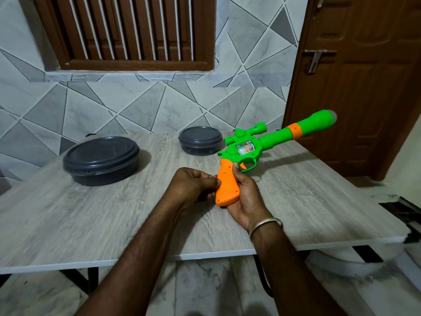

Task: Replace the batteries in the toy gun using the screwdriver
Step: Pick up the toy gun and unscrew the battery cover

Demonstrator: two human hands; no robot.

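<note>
A green toy gun (pixel 268 142) with an orange grip (pixel 227 185) and a small scope is held above the grey wood-grain table (pixel 114 224), its barrel pointing up and to the right. My right hand (pixel 245 197) grips the orange handle from below and behind, thumb near the trigger guard. My left hand (pixel 193 185) has its fingers curled against the left side of the handle, fingertips touching it. No screwdriver or batteries are in sight.
A large dark round lidded container (pixel 101 159) stands on the table at the left. A smaller one (pixel 200 140) sits at the back near the gun. A brown door (pixel 364 87) is at the right, a tiled wall behind.
</note>
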